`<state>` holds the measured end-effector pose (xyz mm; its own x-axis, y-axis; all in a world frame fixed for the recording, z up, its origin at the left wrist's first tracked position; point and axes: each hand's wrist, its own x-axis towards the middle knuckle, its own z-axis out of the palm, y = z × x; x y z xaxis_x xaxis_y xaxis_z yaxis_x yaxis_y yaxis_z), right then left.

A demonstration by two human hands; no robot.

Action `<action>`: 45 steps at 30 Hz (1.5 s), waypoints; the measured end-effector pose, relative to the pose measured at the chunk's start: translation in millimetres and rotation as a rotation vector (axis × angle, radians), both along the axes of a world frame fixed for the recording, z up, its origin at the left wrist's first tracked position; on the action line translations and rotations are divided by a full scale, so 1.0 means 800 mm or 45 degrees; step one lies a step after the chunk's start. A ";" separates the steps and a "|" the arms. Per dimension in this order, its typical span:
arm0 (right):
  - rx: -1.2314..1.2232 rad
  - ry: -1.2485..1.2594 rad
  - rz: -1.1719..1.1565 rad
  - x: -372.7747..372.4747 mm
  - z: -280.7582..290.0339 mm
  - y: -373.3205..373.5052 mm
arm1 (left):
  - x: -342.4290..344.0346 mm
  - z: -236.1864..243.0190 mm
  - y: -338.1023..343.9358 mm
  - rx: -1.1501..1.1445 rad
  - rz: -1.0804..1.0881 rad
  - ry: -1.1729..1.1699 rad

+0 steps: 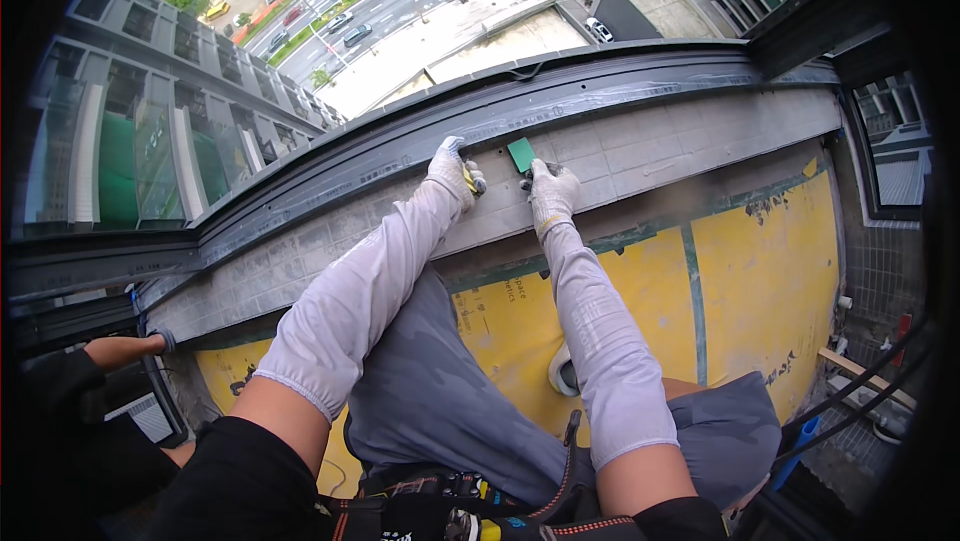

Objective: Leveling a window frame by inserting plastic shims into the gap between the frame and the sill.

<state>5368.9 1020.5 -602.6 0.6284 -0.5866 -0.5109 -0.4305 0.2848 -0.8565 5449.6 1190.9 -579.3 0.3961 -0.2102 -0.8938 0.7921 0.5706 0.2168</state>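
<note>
My right hand, in a whitish work glove with dark fingertips, pinches a small flat green rectangular scraper-like piece. The piece stands over the grey tiled ledge, close to the dark window frame. To its left, my left hand is gloved too and has its fingers curled above the same ledge. Something yellow and dark shows at those fingers, too small to name. Both my forearms wear light grey sleeves.
A dark metal frame runs along the ledge's far side, with a steep drop to a road beyond. Yellow sheeting covers the floor, with a round roll on it. At left, another person's hand rests near the ledge.
</note>
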 end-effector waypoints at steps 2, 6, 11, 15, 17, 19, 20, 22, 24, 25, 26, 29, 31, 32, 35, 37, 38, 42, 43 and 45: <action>-0.149 0.078 0.050 0.006 -0.015 -0.018 | 0.006 0.011 -0.010 -0.014 -0.003 -0.008; -1.011 0.116 0.316 -0.015 0.033 0.029 | 0.011 -0.004 0.028 0.062 0.197 0.011; -1.267 0.028 0.604 -0.008 0.030 0.011 | 0.018 0.001 0.006 0.040 0.338 0.026; -1.152 0.249 0.641 0.010 0.050 0.022 | 0.022 -0.004 0.009 0.177 0.238 0.052; -1.138 0.212 0.640 0.017 0.058 0.029 | 0.027 -0.007 0.024 0.139 0.252 0.074; -1.095 0.261 0.605 0.016 0.056 0.031 | 0.027 -0.004 0.030 -0.081 0.461 0.081; -1.060 0.288 0.622 0.017 0.055 0.032 | 0.029 -0.002 0.031 -0.047 0.541 0.089; -1.071 0.210 0.553 0.007 0.053 0.031 | 0.020 0.006 0.023 -0.092 0.593 0.114; -1.070 0.032 0.516 0.013 0.050 0.047 | 0.026 0.001 0.048 -0.185 0.608 0.091; -1.091 0.035 0.499 0.011 0.040 0.034 | 0.025 0.007 0.033 -0.207 0.592 0.090; -1.139 0.001 0.525 0.009 0.030 0.019 | 0.023 0.012 0.017 -0.183 0.621 0.076; -1.167 -0.031 0.574 0.010 0.025 0.027 | 0.037 0.014 0.019 -0.048 0.733 0.165; -1.174 -0.010 0.595 0.007 0.021 0.024 | 0.037 0.007 0.017 -0.059 0.714 0.308; -1.180 -0.006 0.593 0.006 0.019 0.022 | 0.033 0.003 0.018 -0.115 0.674 0.276; -1.098 -0.040 0.610 0.017 0.025 0.031 | 0.030 -0.020 0.039 -0.100 0.539 -0.034; -1.121 -0.028 0.588 0.015 0.020 0.023 | 0.031 -0.022 0.030 -0.094 0.453 0.052; -1.142 -0.027 0.570 0.014 0.018 0.020 | 0.028 -0.024 0.025 0.027 0.336 -0.024; -1.105 -0.034 0.541 0.016 0.019 0.021 | 0.030 -0.037 0.034 -0.008 0.350 -0.029; -1.101 -0.043 0.545 0.017 0.021 0.023 | 0.032 -0.039 0.037 -0.147 0.514 -0.021; -1.097 -0.049 0.552 0.016 0.021 0.024 | 0.036 -0.042 0.039 -0.204 0.598 0.038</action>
<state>5381.8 1039.6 -585.4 0.8861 -0.4634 0.0118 -0.3175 -0.6252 -0.7130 5478.5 1221.8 -613.3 0.4554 -0.1506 -0.8774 0.4460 0.8916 0.0785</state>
